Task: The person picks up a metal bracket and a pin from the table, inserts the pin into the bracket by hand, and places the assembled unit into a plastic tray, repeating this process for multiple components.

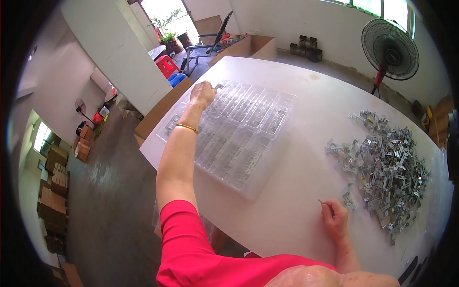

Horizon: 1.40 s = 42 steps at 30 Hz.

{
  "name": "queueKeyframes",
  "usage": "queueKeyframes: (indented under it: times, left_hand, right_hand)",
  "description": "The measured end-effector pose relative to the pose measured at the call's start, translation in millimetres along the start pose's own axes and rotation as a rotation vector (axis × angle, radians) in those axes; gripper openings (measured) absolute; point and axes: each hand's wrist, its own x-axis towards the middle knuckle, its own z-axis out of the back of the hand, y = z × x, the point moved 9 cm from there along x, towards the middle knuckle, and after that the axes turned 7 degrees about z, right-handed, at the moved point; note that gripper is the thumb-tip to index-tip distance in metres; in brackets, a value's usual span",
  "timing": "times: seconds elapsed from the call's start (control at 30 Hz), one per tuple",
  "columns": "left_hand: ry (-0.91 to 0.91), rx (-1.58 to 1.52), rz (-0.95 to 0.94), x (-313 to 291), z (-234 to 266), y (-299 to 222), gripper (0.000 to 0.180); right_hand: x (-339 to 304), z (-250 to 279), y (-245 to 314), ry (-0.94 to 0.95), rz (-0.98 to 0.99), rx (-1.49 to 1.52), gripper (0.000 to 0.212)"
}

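Observation:
A clear plastic tray (253, 184) with long compartments lies on the white table, and rows of small metal parts (248, 105) fill many of them. Reaching over its far left corner, my left hand (203, 94) is closed, with a small grey metal piece (219, 87) at its fingertips. My right hand (335, 220) rests near the table's front right, fingers pinched on a thin, short metal piece (321, 201) whose kind I cannot make out. Beside it, on the right, spreads a large heap of metal brackets (387, 167).
The white table (296, 210) has a cardboard box (256, 48) behind it and cardboard (162, 110) along its left edge. A standing fan (391, 50) is at the back right. Behind stand a folding chair (210, 43) and a red stool (167, 66).

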Motion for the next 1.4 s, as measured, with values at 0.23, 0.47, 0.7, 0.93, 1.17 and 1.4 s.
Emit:
queueKeyframes:
  times: [0.23,0.47,0.7,0.93,1.17,1.4]
  left_hand:
    - [-0.062,0.038,0.024,-4.6,-4.0,10.2,0.033]
    - [-0.113,0.141,-0.094,-7.5,7.5,6.4,0.029]
    - [-0.139,-0.128,-0.491,-154.5,99.8,-141.7,0.02]
    - [-0.059,-0.398,-1.035,-353.9,82.3,-271.2,0.018]
    - [0.162,-0.44,-1.107,-393.5,-24.8,-338.2,0.025]
    - [0.359,-0.349,-1.138,-391.0,-85.3,-360.1,0.036]
  right_hand:
    - [-2.8,0.6,6.3,-0.006,0.023,-0.014,0.004]
    - [-6.2,-1.3,8.8,0.006,0.051,-0.074,0.007]
    - [-2.1,-5.8,23.8,0.01,0.289,-0.168,0.008]
    - [-23.7,-35.2,51.7,0.163,0.596,-0.175,0.007]
    - [-50.0,-56.5,68.4,0.282,0.663,-0.114,0.008]
    - [-46.9,-54.5,61.6,0.273,0.626,-0.068,0.012]
